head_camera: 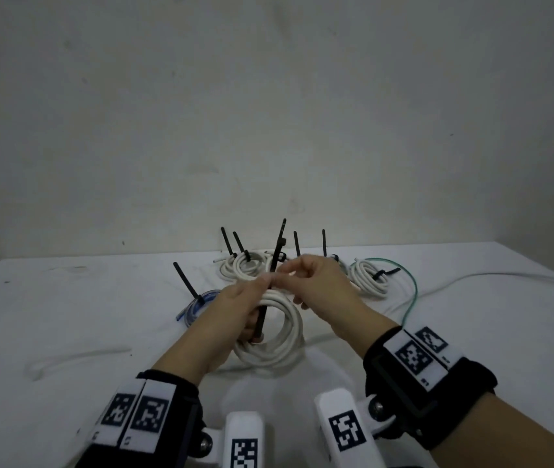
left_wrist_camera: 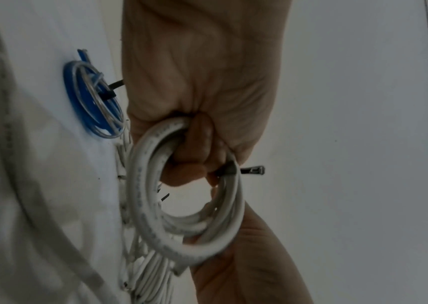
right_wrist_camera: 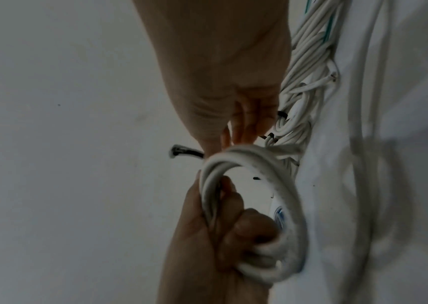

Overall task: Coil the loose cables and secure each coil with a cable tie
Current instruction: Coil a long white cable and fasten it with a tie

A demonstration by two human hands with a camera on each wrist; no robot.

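- The left hand [head_camera: 235, 309] grips a white cable coil [head_camera: 282, 336], fingers curled through its ring, holding it up on edge above the white table [head_camera: 66, 315]
- A black cable tie [head_camera: 270, 282] runs across the coil's top, one end pointing up and the other hanging down inside the ring
- The right hand [head_camera: 316, 285] pinches the tie at the top of the coil, fingertips meeting the left thumb
- Behind lie tied white coils [head_camera: 245, 266], a tied blue coil [head_camera: 201, 300] on the left and a loose green wire [head_camera: 412, 292] on the right
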